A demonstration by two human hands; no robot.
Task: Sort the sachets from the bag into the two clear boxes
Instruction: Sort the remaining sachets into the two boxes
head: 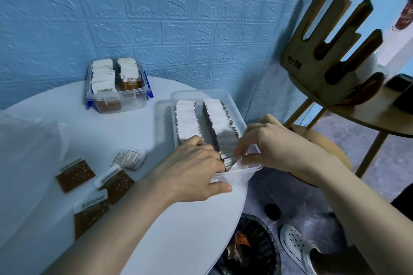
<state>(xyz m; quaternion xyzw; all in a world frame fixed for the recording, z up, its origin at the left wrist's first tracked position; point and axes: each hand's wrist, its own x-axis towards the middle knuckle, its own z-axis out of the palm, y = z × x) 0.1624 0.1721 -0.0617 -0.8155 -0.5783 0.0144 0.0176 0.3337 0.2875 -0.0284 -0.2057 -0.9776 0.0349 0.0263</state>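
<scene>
A long clear box (164, 114) stands at the table's right edge, packed with two rows of upright white sachets (186, 118). My left hand (192, 169) reaches into its near end, fingers among the sachets and thumb against the outer wall. My right hand (266, 145) pinches the nearest white sachets (232, 159) of the right row at the box's front corner. A smaller clear box (134, 98) with blue latches, at the back, holds white and brown sachets. Three brown sachets (76, 174) and a small white pile (130, 158) lie loose on the table. A translucent plastic bag (26, 152) lies at the left.
The round white table (178, 241) stands against a blue brick-pattern wall. A hand-shaped wooden stand (330, 51) sits on a wooden side table at right. Below are a black wire bin (250, 250), a wooden stool (321, 143) and a foot in a white clog (297, 248).
</scene>
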